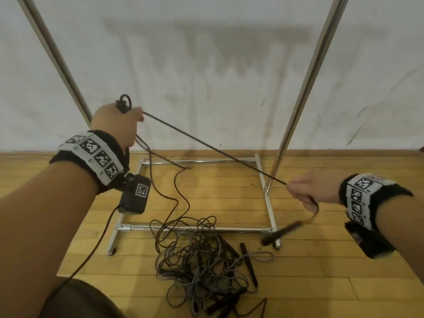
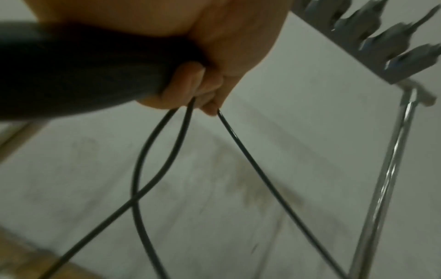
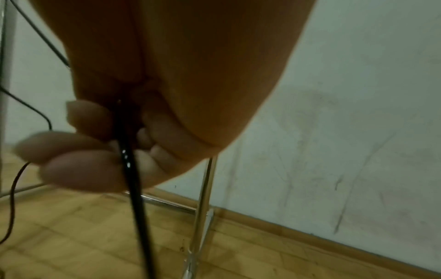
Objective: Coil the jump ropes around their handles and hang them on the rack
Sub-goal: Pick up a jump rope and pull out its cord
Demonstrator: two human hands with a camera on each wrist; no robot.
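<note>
Both fists clench one taut black rope (image 1: 213, 148), left hand (image 1: 117, 125), right hand (image 1: 307, 189); floor tangle (image 1: 206, 260) may snag

Black wristbands (image 1: 110, 154) with white fiducial markers (image 1: 358, 198)

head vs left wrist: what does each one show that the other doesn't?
Head only: the tangled pile of dark jump ropes on the wooden floor, the right hand pinching the taut black rope, a blurred black handle dangling below it, and the chrome rack's floor frame.

Left wrist only: the rack's top bar of metal hooks, plus the fingers' underside.

Both: the left hand gripping a black handle, rope strands leaving it, a chrome upright, and the stained white wall.
</note>
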